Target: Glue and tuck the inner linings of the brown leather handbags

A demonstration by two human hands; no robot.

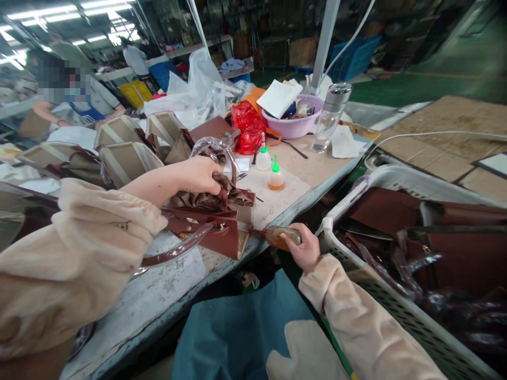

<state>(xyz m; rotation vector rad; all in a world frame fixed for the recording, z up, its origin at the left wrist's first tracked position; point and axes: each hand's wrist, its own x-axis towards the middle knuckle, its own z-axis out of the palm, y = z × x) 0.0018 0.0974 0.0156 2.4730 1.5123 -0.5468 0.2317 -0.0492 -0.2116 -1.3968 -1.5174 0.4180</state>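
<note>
A brown handbag point(222, 232) lies on its side on the worktable, with plastic-wrapped handles and its olive-brown lining bunched at the top. My left hand point(202, 177) is closed on that lining, and its fingertips are partly hidden in the folds. At the table's front edge my right hand point(306, 248) grips a squeeze bottle point(279, 237) of amber liquid. The bottle is held sideways, its nozzle at the bag's side edge; I cannot tell whether they touch. Behind the bag stand two small green-capped bottles, one with amber liquid point(276, 182) and one whitish point(263, 157).
On the right, a white plastic crate point(330, 224) holds several brown bags. A purple basin point(295, 124), a red plastic bag point(249, 126) and a clear water bottle point(330, 116) stand farther back. Several unfinished bag bodies point(127, 163) sit at left. Another person point(87, 100) works beyond them.
</note>
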